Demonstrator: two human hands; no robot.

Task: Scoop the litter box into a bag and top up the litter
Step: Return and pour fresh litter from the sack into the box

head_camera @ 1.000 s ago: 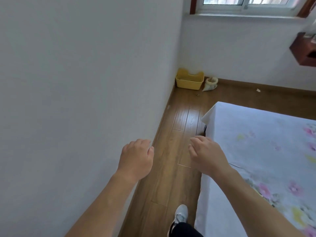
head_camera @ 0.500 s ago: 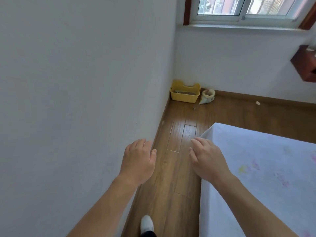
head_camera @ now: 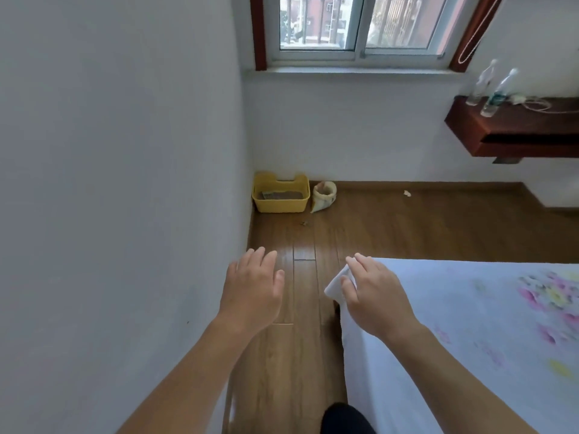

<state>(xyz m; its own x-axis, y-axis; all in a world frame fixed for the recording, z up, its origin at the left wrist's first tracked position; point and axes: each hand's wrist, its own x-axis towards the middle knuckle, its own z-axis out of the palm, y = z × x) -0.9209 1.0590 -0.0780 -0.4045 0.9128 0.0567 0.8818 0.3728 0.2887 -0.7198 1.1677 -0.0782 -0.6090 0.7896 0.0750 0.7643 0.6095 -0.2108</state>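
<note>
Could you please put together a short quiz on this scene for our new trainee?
1. True or false: the yellow litter box stands on the floor in the corner of the room.
2. What sits just to the right of the litter box? A) an open bag B) a broom C) a shoe
3. How many bottles stand on the wall shelf?
Key: 1 true; 2 A; 3 two.
</note>
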